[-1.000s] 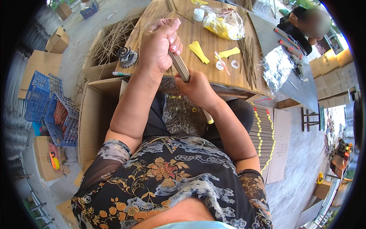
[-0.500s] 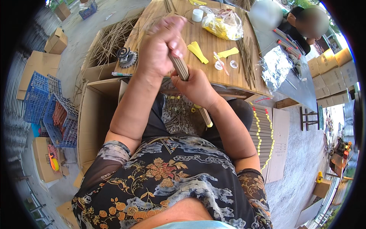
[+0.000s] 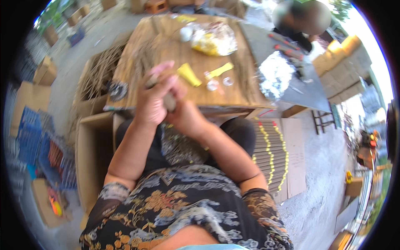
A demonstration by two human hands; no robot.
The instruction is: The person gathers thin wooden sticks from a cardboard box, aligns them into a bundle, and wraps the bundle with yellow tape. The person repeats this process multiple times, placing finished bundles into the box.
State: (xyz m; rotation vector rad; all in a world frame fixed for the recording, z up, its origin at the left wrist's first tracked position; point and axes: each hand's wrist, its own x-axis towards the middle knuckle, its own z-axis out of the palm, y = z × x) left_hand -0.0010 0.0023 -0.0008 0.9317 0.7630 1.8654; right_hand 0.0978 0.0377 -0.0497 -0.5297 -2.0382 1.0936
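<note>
Wood-topped and cluttered, a counter (image 3: 246,98) fills the middle of the head view, with a box of loose sticks (image 3: 104,68) beside its left edge and a cardboard box (image 3: 96,154) standing open below its near-left corner. Both hands meet over the near edge, left of its middle. The left hand (image 3: 156,96) is closed around a brown bundle (image 3: 169,102), and the right hand (image 3: 185,118) grips it just below; blur hides the exact finger placement, and whether the bundle carries a band cannot be told. Farther in on the counter lie two yellow strips (image 3: 188,75), a clear ring (image 3: 227,81) and a plastic bag (image 3: 214,41) with yellow pieces inside. More thin sticks (image 3: 246,75) lie along the right edge. Beyond the near-right corner, yellow-banded rods (image 3: 266,160) rest in a row on flat cardboard (image 3: 296,158); these look finished. The held bundle seems partway along, and the loose sticks appear not yet bundled.
</note>
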